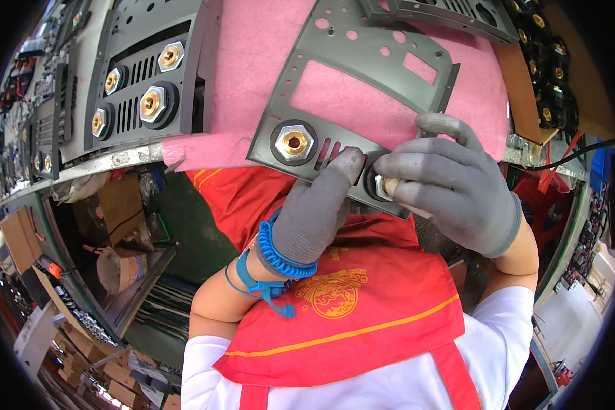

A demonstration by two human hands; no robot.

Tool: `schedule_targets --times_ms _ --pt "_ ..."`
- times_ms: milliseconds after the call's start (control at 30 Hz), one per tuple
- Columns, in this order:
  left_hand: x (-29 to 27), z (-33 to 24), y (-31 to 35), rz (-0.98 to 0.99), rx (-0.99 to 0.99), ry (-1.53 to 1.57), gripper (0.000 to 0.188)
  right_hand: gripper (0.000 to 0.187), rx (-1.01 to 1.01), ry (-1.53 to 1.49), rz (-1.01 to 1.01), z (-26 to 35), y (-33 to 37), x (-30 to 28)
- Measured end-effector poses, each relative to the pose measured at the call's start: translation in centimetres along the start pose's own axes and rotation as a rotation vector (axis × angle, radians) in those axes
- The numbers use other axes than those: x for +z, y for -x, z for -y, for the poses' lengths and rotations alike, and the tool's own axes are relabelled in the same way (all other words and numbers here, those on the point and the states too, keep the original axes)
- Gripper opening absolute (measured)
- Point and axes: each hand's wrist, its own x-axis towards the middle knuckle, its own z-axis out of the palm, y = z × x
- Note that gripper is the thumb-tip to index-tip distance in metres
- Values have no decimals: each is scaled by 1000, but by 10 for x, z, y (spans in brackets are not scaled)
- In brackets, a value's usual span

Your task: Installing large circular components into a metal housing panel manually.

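A dark grey metal panel [355,55] with round holes, slots and rectangular cutouts lies tilted across the pink mat, its near edge over my lap. My left hand [314,212], in a grey glove, is closed on that near edge, thumb on top beside the slots and fingers hidden underneath. To the left of the thumb, a brass connector with a hex nut [294,142] sits in a black round base on the panel. My right hand [458,184], also gloved, pinches a second hex nut [381,186] at the panel's right corner, partly covered by the fingers.
Another grey panel [126,102] with several brass connectors stands at the left on the bench. A slotted panel [458,19] lies at the far side. At the right, a cardboard box [516,85] holds black connectors [550,102]. A blue coiled cord [280,253] circles my left wrist.
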Motion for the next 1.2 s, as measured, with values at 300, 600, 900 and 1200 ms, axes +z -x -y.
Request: schedule_targets --times_ms 300,600,900,1200 --pt "-3 26 -6 -1 498 -406 24 27 132 -40 31 11 -5 -2" --pt "8 9 1 -8 186 -214 26 29 192 74 21 14 -4 2" --pt "0 8 3 -22 86 -200 27 55 79 -52 -111 3 8 -7" --pt "-5 16 34 252 436 -363 29 44 141 -396 -111 16 -13 -6"
